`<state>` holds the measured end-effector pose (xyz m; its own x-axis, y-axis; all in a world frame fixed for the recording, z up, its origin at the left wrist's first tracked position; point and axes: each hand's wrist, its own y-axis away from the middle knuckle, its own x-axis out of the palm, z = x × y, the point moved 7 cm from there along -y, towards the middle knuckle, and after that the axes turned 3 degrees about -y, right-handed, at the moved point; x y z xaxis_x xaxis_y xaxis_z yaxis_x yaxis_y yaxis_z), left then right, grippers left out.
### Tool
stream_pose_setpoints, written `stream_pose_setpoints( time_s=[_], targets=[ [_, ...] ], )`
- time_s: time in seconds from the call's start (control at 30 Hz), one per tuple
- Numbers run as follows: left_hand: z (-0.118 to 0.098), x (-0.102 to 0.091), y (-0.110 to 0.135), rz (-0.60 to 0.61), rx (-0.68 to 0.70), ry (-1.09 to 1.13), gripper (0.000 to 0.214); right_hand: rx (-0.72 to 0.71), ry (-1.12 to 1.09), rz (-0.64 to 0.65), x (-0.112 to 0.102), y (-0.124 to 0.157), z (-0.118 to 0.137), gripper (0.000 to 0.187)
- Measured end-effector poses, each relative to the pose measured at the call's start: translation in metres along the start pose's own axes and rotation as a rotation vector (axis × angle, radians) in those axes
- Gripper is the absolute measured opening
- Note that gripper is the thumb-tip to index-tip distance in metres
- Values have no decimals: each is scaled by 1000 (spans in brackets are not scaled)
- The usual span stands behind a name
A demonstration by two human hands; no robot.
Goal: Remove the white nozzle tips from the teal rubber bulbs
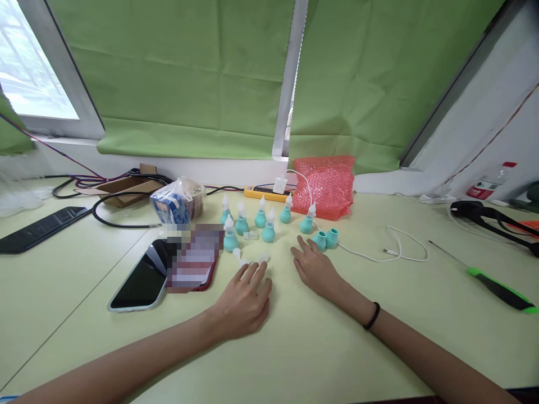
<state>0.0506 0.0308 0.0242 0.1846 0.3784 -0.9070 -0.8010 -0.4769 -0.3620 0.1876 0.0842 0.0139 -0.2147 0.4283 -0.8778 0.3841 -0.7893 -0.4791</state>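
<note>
My left hand (244,300) rests on the table with its fingers apart, the fingertips at a small clear plastic piece (263,258). Another small clear tip (237,254) lies just beyond it. My right hand (314,266) is spread palm down, its fingertips beside two teal rubber bulbs (320,241) that have open tops. Behind both hands stand several teal bulbs with clear pointed tips, which look like nasal aspirators, such as the one nearest my left hand (230,235) and another in the middle (268,227). A clear tube piece (250,235) lies among them.
Left of my left hand lie a black-screened phone (138,280) and a red-cased phone (206,269). A pink bubble-wrap bag (324,188) and a yellow power strip (267,194) sit behind. A white cable (379,259) and a green-black screwdriver (497,289) are to the right.
</note>
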Motion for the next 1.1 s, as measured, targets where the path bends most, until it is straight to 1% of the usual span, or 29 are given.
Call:
stream_pose_setpoints(
  time_s=[0.07, 0.13, 0.2, 0.27, 0.33, 0.4, 0.47, 0.53, 0.63, 0.7, 0.77, 0.83, 0.87, 0.9, 0.93, 0.97, 1.03, 1.1],
  targets=[
    [0, -1, 1, 9, -24, -80, 29, 25, -42, 13, 2, 0, -1, 24],
    [2, 0, 0, 63, -74, -110, 28, 9, -77, 22, 3, 1, 3, 24],
    [5, 2, 0, 116, -124, -62, 25, -28, -108, 32, 3, 1, 9, 24],
    [8, 2, -1, 123, -146, 35, 21, -57, -168, 34, 1, 2, 15, 26],
    [11, 2, -2, 101, -146, 139, 19, -35, -236, 35, -1, 2, 16, 29],
    [13, 2, -2, 76, -124, 225, 22, 40, -274, 66, 2, 3, 12, 34],
    [14, 3, -2, 62, -95, 283, 25, 110, -276, 139, 9, 5, 10, 41],
    [14, 4, -2, 49, -78, 308, 27, 129, -287, 214, 14, 7, 15, 47],
    [13, 5, -1, 29, -64, 296, 27, 48, -343, 279, 13, 7, 36, 52],
    [13, 5, -2, 3, -44, 256, 26, -16, -390, 290, 9, 7, 50, 55],
    [19, -1, -3, -81, -24, 173, 25, -36, -421, 272, 4, 6, 58, 58],
    [32, -15, -6, -227, -28, 53, 25, -42, -416, 234, 0, 5, 60, 58],
    [41, -24, -8, -307, -57, -9, 25, -65, -400, 220, -3, 4, 62, 56],
    [53, -32, -10, -360, -107, -58, 25, -107, -380, 214, -5, 5, 64, 52],
    [68, -39, -12, -381, -210, -86, 25, -168, -362, 217, -6, 5, 68, 48],
    [84, -45, -15, -369, -308, -93, 27, -238, -351, 229, -8, 6, 73, 45],
    [110, -47, -19, -271, -465, -53, 30, -353, -362, 265, -11, 9, 81, 38],
    [128, -40, -23, -153, -531, 72, 25, -389, -397, 293, -13, 9, 84, 34]
  ],
)
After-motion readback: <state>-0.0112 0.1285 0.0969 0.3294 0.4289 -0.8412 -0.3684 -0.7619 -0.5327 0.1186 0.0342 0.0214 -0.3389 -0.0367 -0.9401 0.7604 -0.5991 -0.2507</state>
